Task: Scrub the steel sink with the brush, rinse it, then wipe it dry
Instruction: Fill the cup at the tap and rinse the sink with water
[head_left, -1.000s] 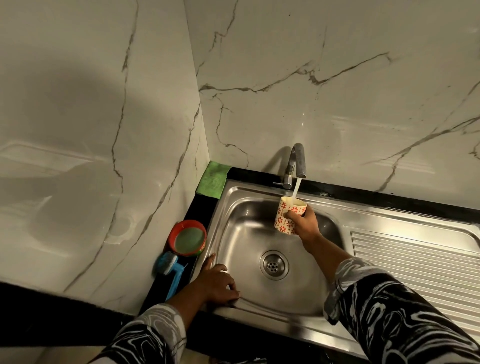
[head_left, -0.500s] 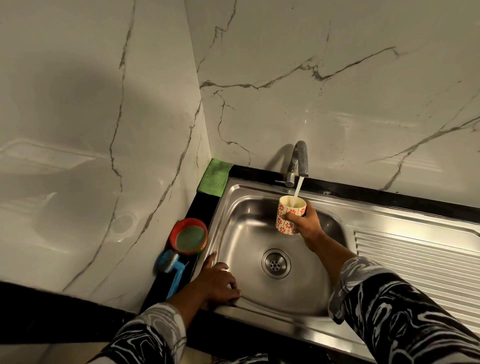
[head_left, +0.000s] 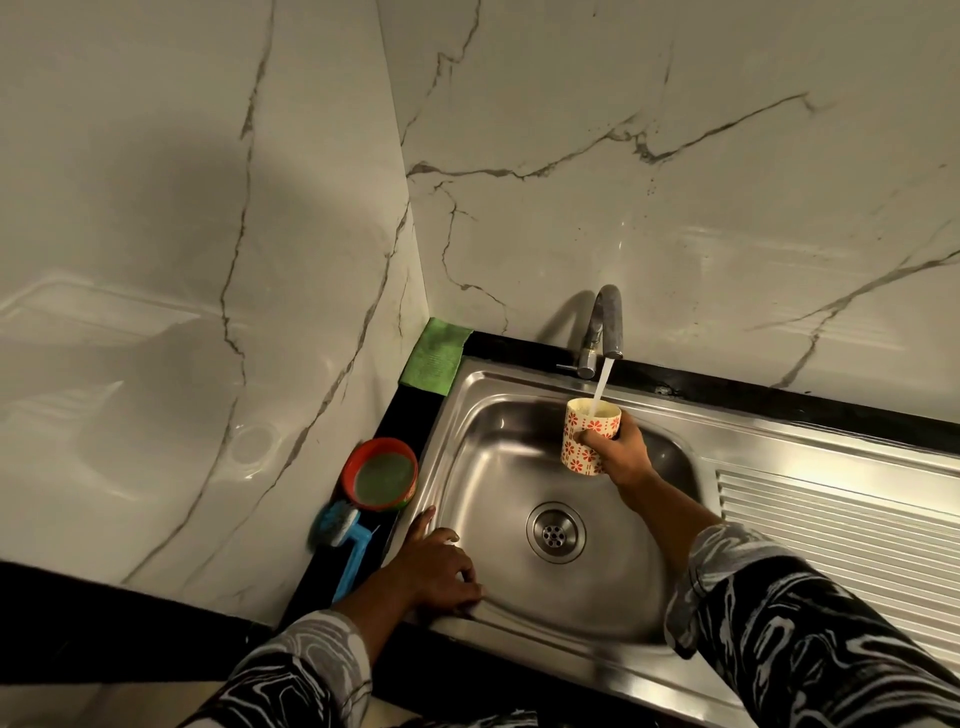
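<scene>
The steel sink (head_left: 498, 483) has a round drain (head_left: 556, 531) in its basin. My right hand (head_left: 621, 452) grips a cream cup with red flowers (head_left: 584, 447), held upright under the tap (head_left: 605, 322), and a stream of water runs into it. My left hand (head_left: 439, 571) rests on the sink's front left rim, fingers curled over the edge. A blue brush (head_left: 340, 540) lies on the black ledge left of the sink, apart from both hands. A green cloth (head_left: 435, 358) lies folded in the back left corner.
A red round tub of green paste (head_left: 382, 480) stands on the ledge between brush and cloth. The ribbed drainboard (head_left: 841, 535) extends to the right of the basin. Marble walls close in the left and back sides.
The cup stays under the running tap and my left hand stays on the rim. Only the view has shifted slightly.
</scene>
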